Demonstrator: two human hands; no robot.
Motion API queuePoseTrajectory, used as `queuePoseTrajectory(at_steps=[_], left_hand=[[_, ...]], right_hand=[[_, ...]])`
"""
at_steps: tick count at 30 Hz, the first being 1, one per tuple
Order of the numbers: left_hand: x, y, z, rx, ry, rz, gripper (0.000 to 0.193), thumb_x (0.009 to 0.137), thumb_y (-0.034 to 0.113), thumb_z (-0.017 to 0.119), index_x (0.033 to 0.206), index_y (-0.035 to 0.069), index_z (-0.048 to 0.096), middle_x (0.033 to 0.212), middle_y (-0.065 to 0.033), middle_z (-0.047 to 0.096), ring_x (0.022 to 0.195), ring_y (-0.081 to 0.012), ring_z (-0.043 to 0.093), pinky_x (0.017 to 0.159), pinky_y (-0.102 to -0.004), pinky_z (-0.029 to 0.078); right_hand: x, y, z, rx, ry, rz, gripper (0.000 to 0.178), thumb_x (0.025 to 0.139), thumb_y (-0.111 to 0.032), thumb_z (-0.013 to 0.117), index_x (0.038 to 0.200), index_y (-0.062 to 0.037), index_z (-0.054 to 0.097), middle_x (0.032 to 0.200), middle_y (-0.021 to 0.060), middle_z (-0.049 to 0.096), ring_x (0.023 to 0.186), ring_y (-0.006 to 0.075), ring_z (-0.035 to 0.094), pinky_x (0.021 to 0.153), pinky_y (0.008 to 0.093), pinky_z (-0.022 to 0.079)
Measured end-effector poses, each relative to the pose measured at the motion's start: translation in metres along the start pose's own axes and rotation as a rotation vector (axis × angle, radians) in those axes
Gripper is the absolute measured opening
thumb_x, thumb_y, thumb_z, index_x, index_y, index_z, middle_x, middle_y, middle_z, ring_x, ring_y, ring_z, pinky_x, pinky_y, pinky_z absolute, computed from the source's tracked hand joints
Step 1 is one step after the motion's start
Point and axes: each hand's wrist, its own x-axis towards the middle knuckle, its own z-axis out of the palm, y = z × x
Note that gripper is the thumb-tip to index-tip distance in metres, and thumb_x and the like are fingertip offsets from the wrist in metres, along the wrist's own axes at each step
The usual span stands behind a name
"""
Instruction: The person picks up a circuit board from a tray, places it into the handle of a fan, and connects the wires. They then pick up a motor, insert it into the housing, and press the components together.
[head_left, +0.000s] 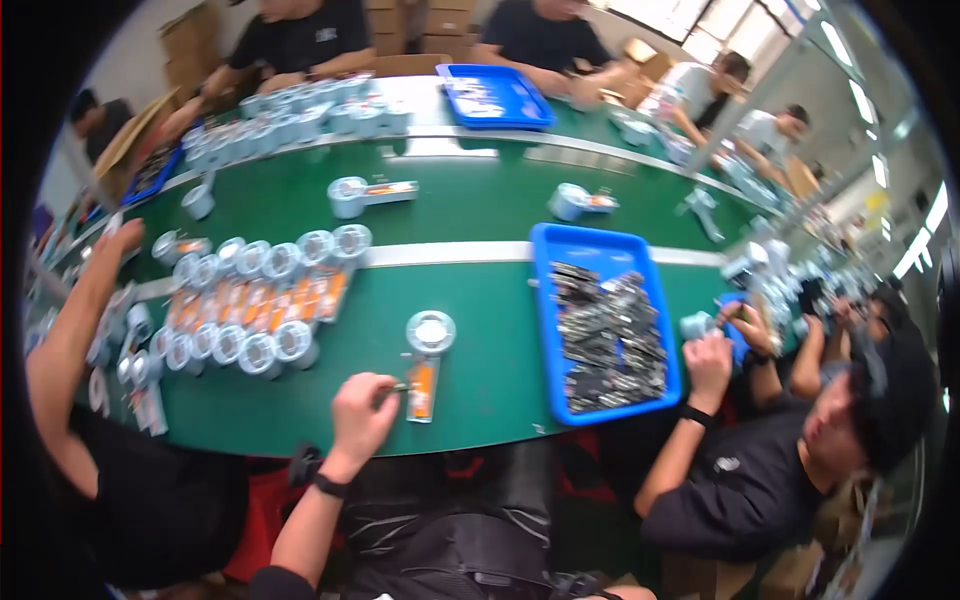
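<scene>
My left hand (361, 415), with a dark band at the wrist, is closed at the table's near edge. Thumb and fingers pinch a small dark part (391, 391), too blurred to name exactly. It points at the long arm of a light-blue round housing (431, 332); whether they touch I cannot tell. That housing lies on the green table with its pale round face up, and its arm, bearing an orange panel (423, 388), points toward me. At the lower edge only a sliver of skin shows, perhaps my right hand (628, 593); its fingers are hidden.
To the right stands a blue tray (540, 330) heaped with small metal parts. Rows of light-blue housings (258, 262) fill the left. A co-worker's hands (708, 362) work beyond the tray; another's arm (88, 290) reaches in at left. A white strip (450, 252) crosses the table.
</scene>
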Motion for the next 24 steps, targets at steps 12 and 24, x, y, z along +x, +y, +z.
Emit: queuePoseTrajectory(at_steps=[12, 24], left_hand=[[-0.007, -0.013, 0.007, -0.150, -0.041, -0.077, 0.011, 0.084, -0.005, 0.064, 0.095, -0.002, 0.063, 0.083, -0.0071, 0.059, 0.071, -0.0144, 0.057, 0.066, -0.0272, 0.046], [-0.008, -0.021, -0.008, -0.116, -0.036, -0.105, 0.010, 0.087, -0.005, 0.063, 0.097, -0.003, 0.061, 0.085, -0.0047, 0.059, 0.072, -0.0115, 0.054, 0.066, -0.0267, 0.045]], right_hand=[[0.071, 0.040, 0.039, 1.036, -0.243, 0.018, 0.073, 0.099, -0.045, 0.055, 0.151, 0.0019, 0.033, 0.152, 0.0209, 0.043, 0.138, 0.0393, 0.044, 0.116, 0.0420, 0.034], [0.086, 0.038, 0.058, 1.064, -0.042, 0.046, 0.066, 0.100, -0.043, 0.054, 0.146, 0.0020, 0.040, 0.146, 0.0221, 0.047, 0.134, 0.0400, 0.047, 0.112, 0.0429, 0.037]])
